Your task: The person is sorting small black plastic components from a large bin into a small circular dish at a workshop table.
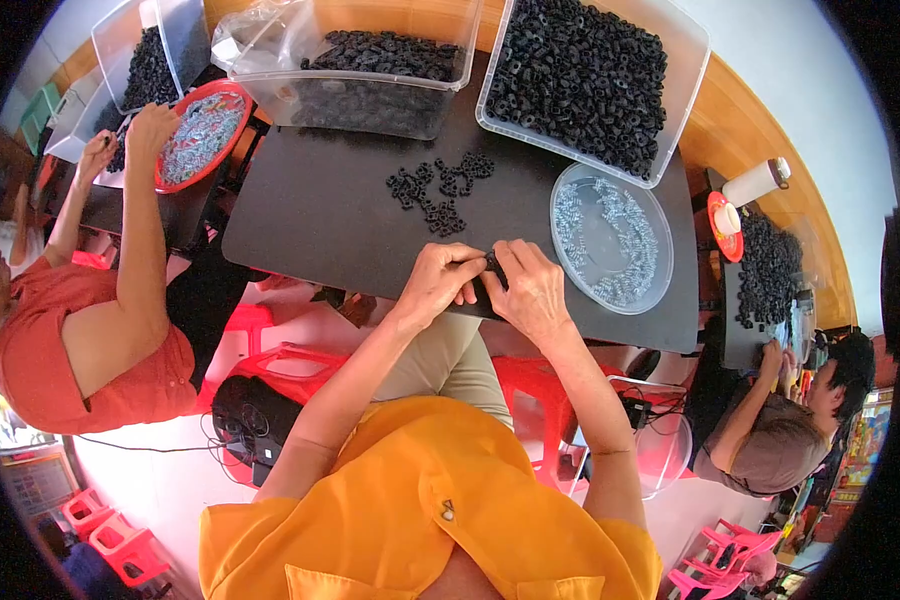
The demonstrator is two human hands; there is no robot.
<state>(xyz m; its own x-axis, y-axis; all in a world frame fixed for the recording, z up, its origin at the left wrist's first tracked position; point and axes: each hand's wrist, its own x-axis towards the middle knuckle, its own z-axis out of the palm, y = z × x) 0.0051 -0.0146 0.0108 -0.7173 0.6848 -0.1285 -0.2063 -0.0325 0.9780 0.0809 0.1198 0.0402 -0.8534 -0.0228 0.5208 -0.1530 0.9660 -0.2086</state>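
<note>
At the near edge of the dark table, my left hand [442, 280] and my right hand [526, 284] meet, fingers pinched together. Between their fingertips is a small black part [492, 262], mostly covered by the fingers, so its exact shape is hidden. Just beyond my hands lies a loose cluster of small black ring-like parts [444, 218]. Right of my right hand stands a round clear plastic tray [660, 270] with many small shiny clear or metallic pieces inside.
Along the table's far side sit a clear bin [370, 108] of black parts and another clear bin [698, 62] heaped with black ring-like parts. A person in red [110, 340] works at the left beside a red tray [238, 130]. Another person [770, 440] works at the right.
</note>
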